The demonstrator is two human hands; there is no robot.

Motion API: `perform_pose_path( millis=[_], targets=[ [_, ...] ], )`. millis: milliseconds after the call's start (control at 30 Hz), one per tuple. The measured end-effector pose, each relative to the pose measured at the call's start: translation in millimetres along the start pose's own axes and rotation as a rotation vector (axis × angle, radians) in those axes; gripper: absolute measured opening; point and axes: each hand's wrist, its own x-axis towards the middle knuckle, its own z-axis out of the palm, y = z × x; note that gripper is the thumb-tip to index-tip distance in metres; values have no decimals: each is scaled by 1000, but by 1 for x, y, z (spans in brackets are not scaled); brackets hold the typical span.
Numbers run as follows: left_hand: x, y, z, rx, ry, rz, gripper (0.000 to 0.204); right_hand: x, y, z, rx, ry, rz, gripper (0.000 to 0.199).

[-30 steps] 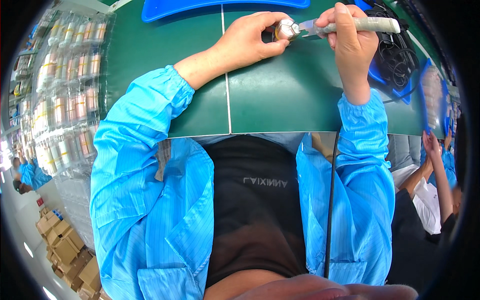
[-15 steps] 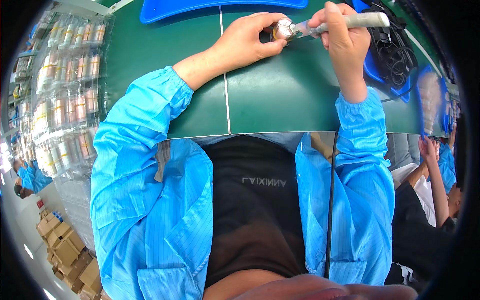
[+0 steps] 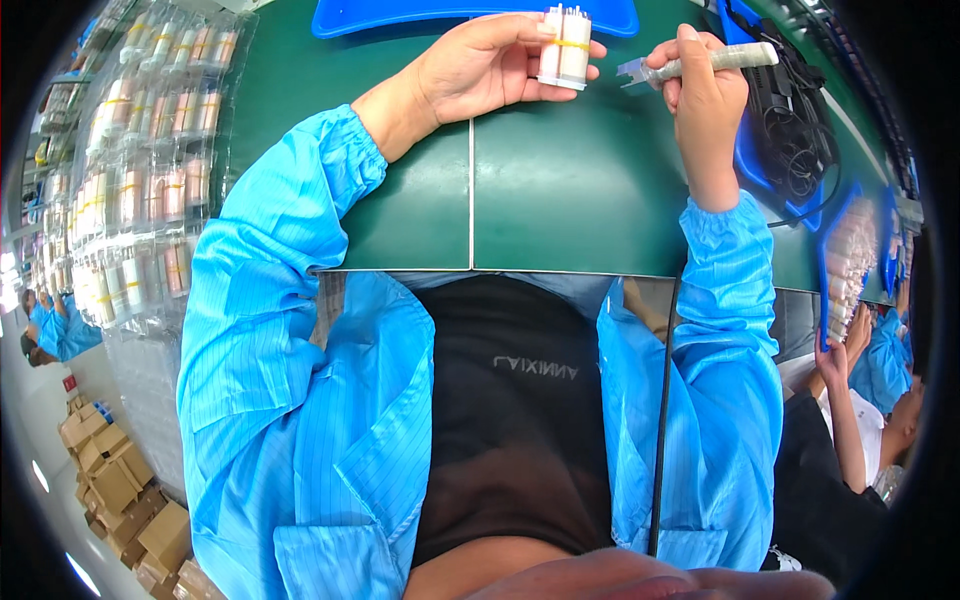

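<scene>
Near the far edge of the green table, my left hand (image 3: 478,68) grips a small bundle of pale pink and white cylinders (image 3: 565,62), bound with a yellow band. The bundle stands upright, with thin prongs at its top and a clear rim at its bottom. My right hand (image 3: 706,100) is closed round a pen-like tool with a pale wrapped handle (image 3: 748,56). Its flat, bluish see-through tip points left toward the bundle, a short gap away from it. I cannot tell the tool's exact kind.
A blue tray (image 3: 470,18) lies beyond my hands. At the right, black cables (image 3: 790,150) sit in a blue bin. Clear trays (image 3: 150,190) of similar banded bundles stand at the left. A co-worker's arm (image 3: 848,425) reaches to a filled blue tray (image 3: 848,265) at the far right.
The tool tip has come away from the bundle's end. My left hand has turned the bundle from end-on to side-on, and my right hand has lowered slightly.
</scene>
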Motion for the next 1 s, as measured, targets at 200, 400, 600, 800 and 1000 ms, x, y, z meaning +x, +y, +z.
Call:
perform_pose_path(
  millis=[200, 400, 600, 800, 1000],
  targets=[
    [0, 2, -6, -277, -112, -69, 33, -7, 1, 1, -98, -42, 37, 33],
    [-3, 5, 5, 188, -55, 87, 33, -9, 4, -1, -139, -81, 82, 33],
    [-6, 2, 12, 346, 117, 87, 28, -11, 1, 5, -169, -72, 76, 33],
    [3, -5, -4, -24, 120, -149, 25, -8, 7, 2, -183, -71, 103, 31],
    [1, -6, -15, -207, -5, -78, 36, -7, 6, 6, -210, -77, 128, 32]
  ],
)
